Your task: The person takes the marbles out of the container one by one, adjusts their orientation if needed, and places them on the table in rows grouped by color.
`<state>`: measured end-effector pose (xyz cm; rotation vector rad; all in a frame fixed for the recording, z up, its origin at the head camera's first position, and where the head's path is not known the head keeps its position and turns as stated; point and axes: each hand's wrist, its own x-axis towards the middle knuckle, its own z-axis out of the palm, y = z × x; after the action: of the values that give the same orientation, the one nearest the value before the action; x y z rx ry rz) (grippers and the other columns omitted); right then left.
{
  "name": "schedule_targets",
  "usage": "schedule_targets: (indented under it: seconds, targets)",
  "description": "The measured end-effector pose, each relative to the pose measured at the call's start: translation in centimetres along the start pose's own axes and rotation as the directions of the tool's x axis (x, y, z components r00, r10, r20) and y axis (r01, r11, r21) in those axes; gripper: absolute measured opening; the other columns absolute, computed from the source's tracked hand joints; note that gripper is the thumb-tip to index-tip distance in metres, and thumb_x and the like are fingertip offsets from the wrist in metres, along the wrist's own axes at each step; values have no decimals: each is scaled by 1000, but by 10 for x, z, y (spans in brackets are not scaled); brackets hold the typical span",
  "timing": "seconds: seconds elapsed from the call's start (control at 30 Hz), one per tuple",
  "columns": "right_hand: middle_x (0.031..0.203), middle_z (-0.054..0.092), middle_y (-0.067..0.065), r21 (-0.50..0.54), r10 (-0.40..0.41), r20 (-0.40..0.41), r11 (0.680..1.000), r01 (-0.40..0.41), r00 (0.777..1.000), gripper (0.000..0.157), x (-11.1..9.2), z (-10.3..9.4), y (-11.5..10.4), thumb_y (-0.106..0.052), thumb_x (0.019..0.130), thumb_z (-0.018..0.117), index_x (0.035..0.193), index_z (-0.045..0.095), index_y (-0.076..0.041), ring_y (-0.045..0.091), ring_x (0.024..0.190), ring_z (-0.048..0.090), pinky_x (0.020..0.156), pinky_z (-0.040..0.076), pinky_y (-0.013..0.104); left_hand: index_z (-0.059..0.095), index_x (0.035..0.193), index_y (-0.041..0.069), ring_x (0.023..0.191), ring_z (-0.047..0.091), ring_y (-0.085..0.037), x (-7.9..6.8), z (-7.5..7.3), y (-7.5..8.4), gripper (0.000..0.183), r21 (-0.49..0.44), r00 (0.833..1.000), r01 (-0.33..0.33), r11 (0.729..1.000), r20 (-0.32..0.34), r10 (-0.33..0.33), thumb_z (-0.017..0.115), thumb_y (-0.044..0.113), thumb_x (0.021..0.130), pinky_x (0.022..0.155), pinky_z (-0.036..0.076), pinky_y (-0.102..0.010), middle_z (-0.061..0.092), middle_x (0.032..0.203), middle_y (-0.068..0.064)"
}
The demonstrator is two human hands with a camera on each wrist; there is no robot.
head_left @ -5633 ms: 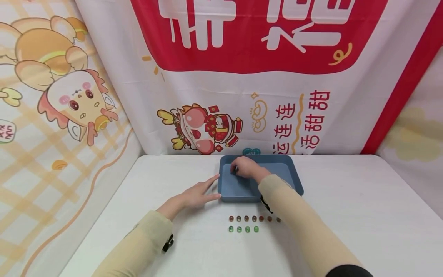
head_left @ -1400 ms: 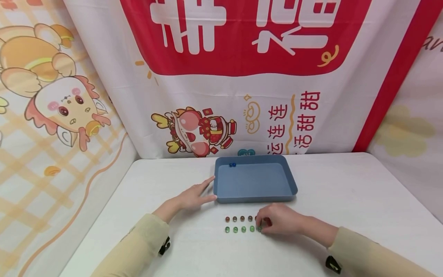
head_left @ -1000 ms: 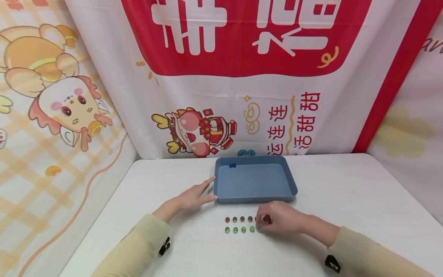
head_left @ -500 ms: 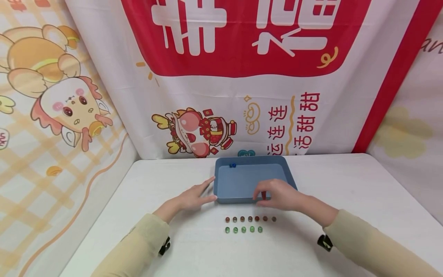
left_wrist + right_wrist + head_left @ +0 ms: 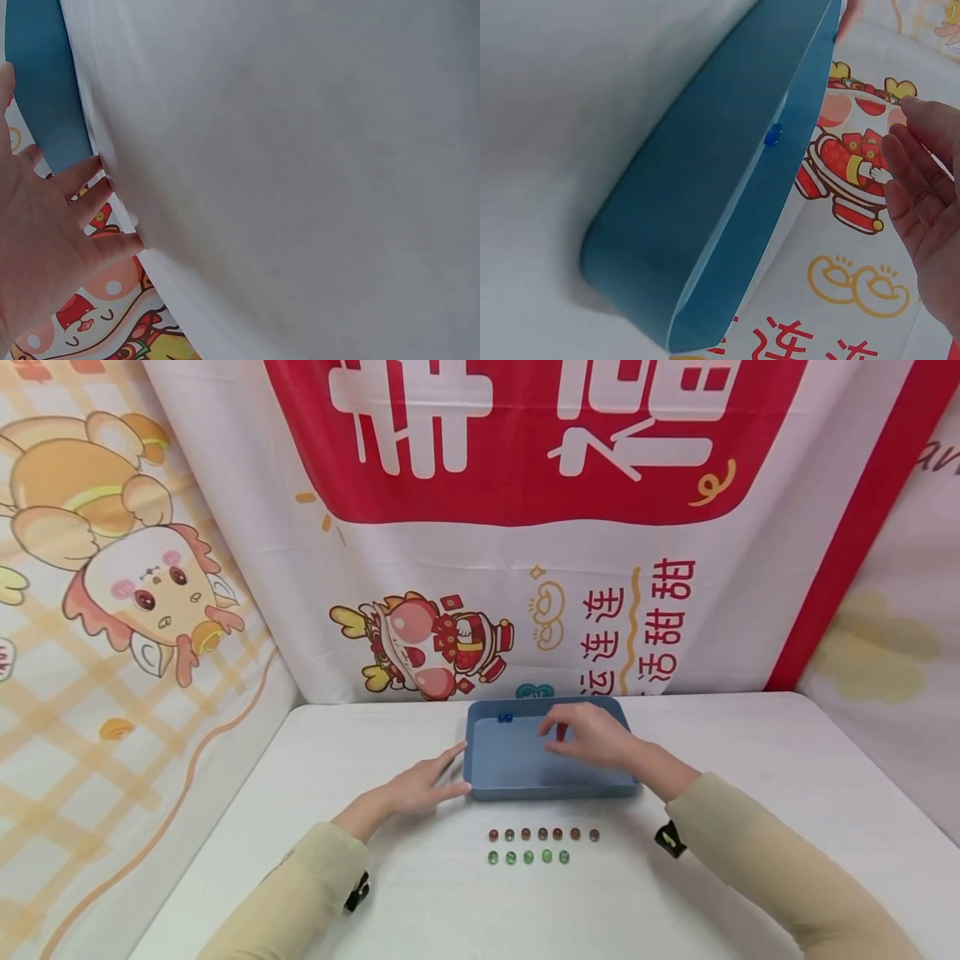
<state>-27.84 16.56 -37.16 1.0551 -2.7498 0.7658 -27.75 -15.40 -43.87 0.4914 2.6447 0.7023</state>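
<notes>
A blue-grey tray (image 5: 555, 792) lies at the back of the table. In its far left corner, two dark blue marbles (image 5: 506, 717) sit side by side, and the right wrist view also shows these blue marbles (image 5: 773, 135). My right hand (image 5: 590, 737) hovers over the tray's right half, fingers loosely bent, nothing between them. With fingers spread, my left hand (image 5: 417, 787) touches the tray's left side. In front of the tray runs a row of several reddish and brown marbles (image 5: 542, 834). Nearer me lies a shorter row of several green marbles (image 5: 547, 857).
A white table (image 5: 420, 893) carries everything. Directly behind the tray hangs a printed cloth (image 5: 442, 552) with red and white designs. Another patterned cloth (image 5: 150, 727) borders the left side.
My right hand has let go of a green marble at the right end of the green row, then risen and moved forward over the tray. The left hand stays at the tray's side.
</notes>
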Motion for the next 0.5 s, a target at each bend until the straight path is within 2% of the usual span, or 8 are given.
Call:
schedule_targets:
  seconds: [0.13,0.3,0.5]
  targets:
    - [94,67,-3,-12,17,-21,1000,-17,1000,20,15,3,6,-14,84,77,103,70,-13,15,81,63,69,51,29,11,156,40,143,22,-32,0,0,-1,78,0,1000,-2,1000,-3,2,50,63,92,112,19,-58,24,159,-5]
    - [95,66,-2,-15,97,-6,995,-97,995,24,31,10,14,-14,84,77,107,70,-11,19,84,64,69,51,30,12,156,38,143,22,-33,-2,0,0,78,-2,1000,-4,1000,-6,4,50,63,92,112,19,-58,24,159,-5]
    - [101,67,6,-18,175,5,984,-174,985,29,48,18,30,-16,85,76,112,69,-6,19,86,62,74,52,34,12,156,38,144,22,-32,-3,-1,1,79,-2,1000,-3,1000,-2,3,50,64,92,112,19,-57,24,159,-5]
